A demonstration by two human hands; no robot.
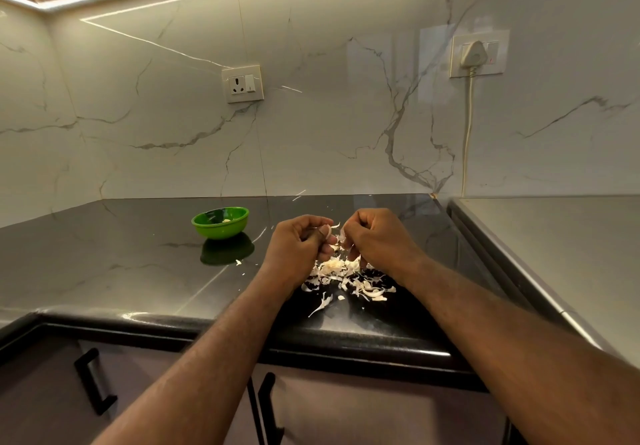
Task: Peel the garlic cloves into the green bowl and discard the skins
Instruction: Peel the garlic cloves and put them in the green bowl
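Observation:
Both hands meet above the dark countertop (121, 257). My left hand (298, 243) and my right hand (377, 240) have curled fingers that pinch a garlic clove (335, 233) between them, with bits of papery skin sticking out. A pile of loose garlic skins (349, 280) lies on the counter right under the hands. The green bowl (220, 223) stands to the left and a little farther back, with a few pale peeled cloves inside.
A marble wall with a socket (242, 83) rises behind the counter. At the right a plug and white cable (468, 126) run down beside a grey raised surface (554, 236). Cabinet doors with black handles (91, 380) are below the counter edge.

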